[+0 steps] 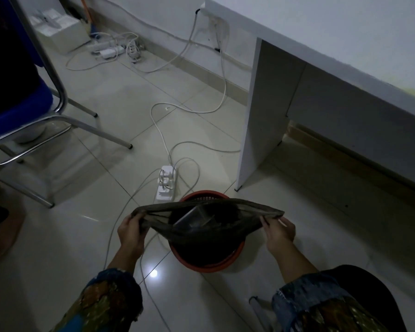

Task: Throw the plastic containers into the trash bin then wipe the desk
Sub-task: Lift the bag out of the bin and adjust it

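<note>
From my remote seat I see both hands low over the tiled floor (pixel 82 236), each gripping one end of a dark bag (pixel 225 230) and pulling its mouth wide. The left hand (pixel 131 233) has its fingers (pixel 138 220) curled round the bag's left rim, and the right hand (pixel 279 232) pinches the right rim with its fingers (pixel 265 222) closed on the edge. A clear plastic container (pixel 194 219) lies tilted inside the stretched opening. The bag hangs directly above the red trash bin (pixel 206 267), which stands on the floor between my forearms. I cannot tell whether the bag's underside touches the bin's rim. The white counter (pixel 345 32) runs along the right and far side, its upright side panel (pixel 266 111) standing just beyond and to the right of the bin. A white power strip (pixel 166 183) lies just beyond the bin on its far left side, with pale cables (pixel 161 130) looping away from it across the tiles. At the far left stands a blue chair (pixel 17 111) with a chrome frame. Patterned sleeves (pixel 106 303) cover both forearms at the near edge. The room is dim, so finer details inside the bag are lost to me.
</note>
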A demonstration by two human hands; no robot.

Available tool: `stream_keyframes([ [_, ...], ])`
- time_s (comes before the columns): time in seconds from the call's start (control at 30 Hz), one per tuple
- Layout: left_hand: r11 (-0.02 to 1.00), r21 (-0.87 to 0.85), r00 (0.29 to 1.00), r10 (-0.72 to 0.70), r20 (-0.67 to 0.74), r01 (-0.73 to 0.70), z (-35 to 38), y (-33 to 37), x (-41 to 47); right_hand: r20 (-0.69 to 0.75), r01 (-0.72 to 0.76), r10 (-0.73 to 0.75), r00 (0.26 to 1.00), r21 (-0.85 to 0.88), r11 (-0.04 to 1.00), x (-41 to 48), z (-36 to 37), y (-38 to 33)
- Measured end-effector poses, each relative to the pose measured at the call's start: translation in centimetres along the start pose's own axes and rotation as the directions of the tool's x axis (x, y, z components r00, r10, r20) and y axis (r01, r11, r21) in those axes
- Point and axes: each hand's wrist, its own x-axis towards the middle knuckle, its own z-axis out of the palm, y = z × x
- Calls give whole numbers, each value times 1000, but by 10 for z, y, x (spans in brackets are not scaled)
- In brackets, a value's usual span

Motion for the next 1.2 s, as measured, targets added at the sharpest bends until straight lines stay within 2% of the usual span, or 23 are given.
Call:
stream_keyframes([
  [0.13, 979, -198, 989, -22, 143, 50, -4, 3, 3, 8, -38, 37, 999, 174, 984, -8, -2, -4],
  [0.2, 985, -167, 989, -4, 149, 30, -10, -5, 5, 21, -47, 44, 999, 199, 979, -6, -3, -4],
  [0.27, 998, -52, 995, 30, 99, -25, -15, -16, 3, 31, -34, 29, 999, 188, 982, -5, -2, -3],
  [0.33, 990, 125, 994, 50, 93, -61, -20, -30, -2, 2, -22, 21, 1000, 92, 995, -3, -2, -1],
  [0.4, 926, 373, 987, -2, 162, -59, -20, -44, -10, -13, 8, -11, 1000, -177, 984, -3, -5, 4],
  [0.47, 828, 555, 971, -60, 231, -81, -17, -53, -16, 46, 8, 14, 999, -437, 900, -2, -10, 12],
  [0.5, 802, 591, 966, -73, 246, -89, -14, -55, -16, 99, -19, 73, 992, -465, 885, -4, -11, 15],
  [0.57, 821, 557, 955, -54, 292, -124, -5, -54, -14, 239, -36, 180, 954, -506, 862, -3, -10, 21],
  [0.67, 859, 480, 932, -7, 362, -180, 8, -48, -6, 351, 61, 162, 922, -547, 835, -6, -4, 22],
  [0.73, 901, 394, 927, 20, 376, -179, 17, -42, -4, 335, 68, 122, 934, -502, 862, -3, -2, 21],
  [0.83, 953, 272, 953, 45, 299, -130, 31, -41, 0, 324, 43, 139, 936, -497, 867, 4, 4, 20],
  [1.0, 950, 281, 956, 55, 287, -139, 50, -51, -4, 307, 85, 72, 949, -468, 880, -1, 13, 20],
  [1.1, 974, 227, 987, -11, 161, -26, 54, -52, -7, 273, -11, 120, 955, -373, 928, 3, 12, 21],
  [1.2, 990, 122, 991, -78, 108, 65, 53, -54, -9, 267, -140, 184, 946, -176, 974, 2, 11, 17],
])
